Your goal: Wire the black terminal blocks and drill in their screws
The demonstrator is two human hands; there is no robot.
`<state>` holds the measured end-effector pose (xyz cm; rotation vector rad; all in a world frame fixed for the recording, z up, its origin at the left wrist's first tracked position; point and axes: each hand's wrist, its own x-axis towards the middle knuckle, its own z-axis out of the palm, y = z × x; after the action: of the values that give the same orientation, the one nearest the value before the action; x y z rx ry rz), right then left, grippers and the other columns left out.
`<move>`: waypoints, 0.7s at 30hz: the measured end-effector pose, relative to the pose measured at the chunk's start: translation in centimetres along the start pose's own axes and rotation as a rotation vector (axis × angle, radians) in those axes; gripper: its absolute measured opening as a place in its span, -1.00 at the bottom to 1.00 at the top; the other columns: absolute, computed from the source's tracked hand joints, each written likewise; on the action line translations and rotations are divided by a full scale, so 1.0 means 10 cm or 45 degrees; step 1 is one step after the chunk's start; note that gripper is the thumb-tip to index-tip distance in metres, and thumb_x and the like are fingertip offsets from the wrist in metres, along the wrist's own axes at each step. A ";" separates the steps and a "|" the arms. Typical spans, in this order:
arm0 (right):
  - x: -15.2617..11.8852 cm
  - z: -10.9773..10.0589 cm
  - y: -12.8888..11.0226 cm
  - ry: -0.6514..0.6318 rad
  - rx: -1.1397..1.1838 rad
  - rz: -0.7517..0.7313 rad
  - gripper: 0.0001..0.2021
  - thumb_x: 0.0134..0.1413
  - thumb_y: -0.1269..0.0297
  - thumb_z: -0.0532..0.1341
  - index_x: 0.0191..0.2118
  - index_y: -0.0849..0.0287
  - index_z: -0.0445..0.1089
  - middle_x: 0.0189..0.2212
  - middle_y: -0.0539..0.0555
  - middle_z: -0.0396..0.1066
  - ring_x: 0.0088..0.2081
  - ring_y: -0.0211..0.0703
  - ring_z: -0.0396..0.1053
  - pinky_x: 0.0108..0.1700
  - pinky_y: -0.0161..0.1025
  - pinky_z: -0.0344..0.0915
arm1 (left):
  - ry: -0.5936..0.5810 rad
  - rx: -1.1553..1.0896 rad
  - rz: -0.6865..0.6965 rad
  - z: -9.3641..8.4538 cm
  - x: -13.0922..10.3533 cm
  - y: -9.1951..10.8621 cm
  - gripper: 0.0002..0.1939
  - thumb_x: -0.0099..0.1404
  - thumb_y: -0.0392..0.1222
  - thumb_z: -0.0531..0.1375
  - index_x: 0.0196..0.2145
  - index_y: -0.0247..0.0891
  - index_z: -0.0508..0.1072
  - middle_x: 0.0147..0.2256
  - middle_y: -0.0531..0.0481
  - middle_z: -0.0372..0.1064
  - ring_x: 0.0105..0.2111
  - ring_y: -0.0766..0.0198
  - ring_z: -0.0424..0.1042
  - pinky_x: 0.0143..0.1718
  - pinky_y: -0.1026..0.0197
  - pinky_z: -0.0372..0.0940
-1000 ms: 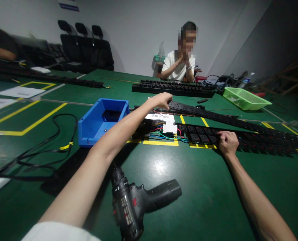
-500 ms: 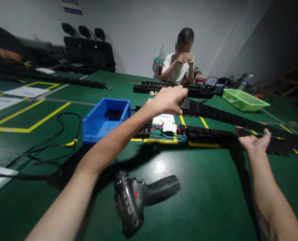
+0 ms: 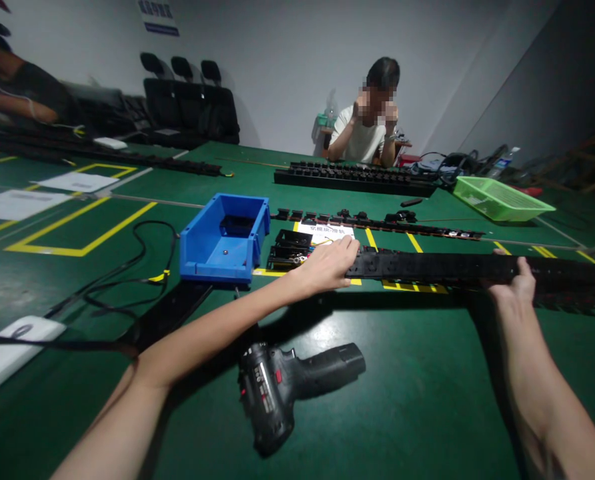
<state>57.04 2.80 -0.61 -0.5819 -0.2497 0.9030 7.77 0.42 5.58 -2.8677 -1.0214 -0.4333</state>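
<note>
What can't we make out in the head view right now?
Head view:
Black strip: right end cut off by the picture's edge.
Right hand: partly hidden by the strip.
Drill: front partly hidden by the left forearm; lettering too blurred.
Paper: part hidden behind the left hand.

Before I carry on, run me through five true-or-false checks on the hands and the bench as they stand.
1. The left hand grips the left end of the black strip. True.
2. The right hand is clear of the black strip. False: it holds it too, farther to the right, with the thumb over its near side.
3. The power drill lies on the green table, in neither hand. True.
4. The blue bin stands to the right of the green basket. False: it stands to the left.
5. The person across the table wears a white top. True.
</note>
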 end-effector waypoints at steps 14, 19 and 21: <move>-0.32 0.50 0.06 0.064 -0.154 -0.263 -0.66 0.29 0.24 -0.02 -0.25 0.37 0.41 -0.34 0.08 0.44 -0.32 -0.20 0.47 -0.23 -0.14 0.42 | 0.091 -0.368 -0.085 0.35 -0.37 -0.32 -0.48 0.20 -0.15 0.26 0.05 -0.23 0.16 -0.01 -0.17 0.30 -0.01 0.03 0.37 -0.07 0.03 0.34; -0.64 0.80 -0.03 0.019 -0.197 -0.417 -0.78 0.29 0.27 0.00 -0.24 0.26 0.34 -0.26 0.07 0.40 -0.25 -0.23 0.45 -0.16 -0.16 0.43 | 0.156 -0.476 -0.038 0.36 -0.57 -0.36 -0.42 0.19 -0.11 0.29 0.09 -0.26 0.18 0.00 -0.18 0.29 -0.01 0.03 0.37 -0.02 0.01 0.34; -0.83 0.91 -0.07 0.013 -0.199 -0.486 -0.79 0.30 0.30 -0.01 -0.26 0.24 0.32 -0.25 0.06 0.39 -0.26 -0.28 0.46 -0.14 -0.19 0.45 | 0.165 -0.515 -0.026 0.32 -0.65 -0.36 -0.42 0.20 -0.11 0.28 0.11 -0.27 0.19 -0.01 -0.16 0.29 -0.02 0.05 0.36 -0.01 0.02 0.33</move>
<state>48.54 -0.82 7.52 -0.6559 -0.4092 0.5141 1.42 -0.24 0.56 -3.1174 -1.0450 -0.9105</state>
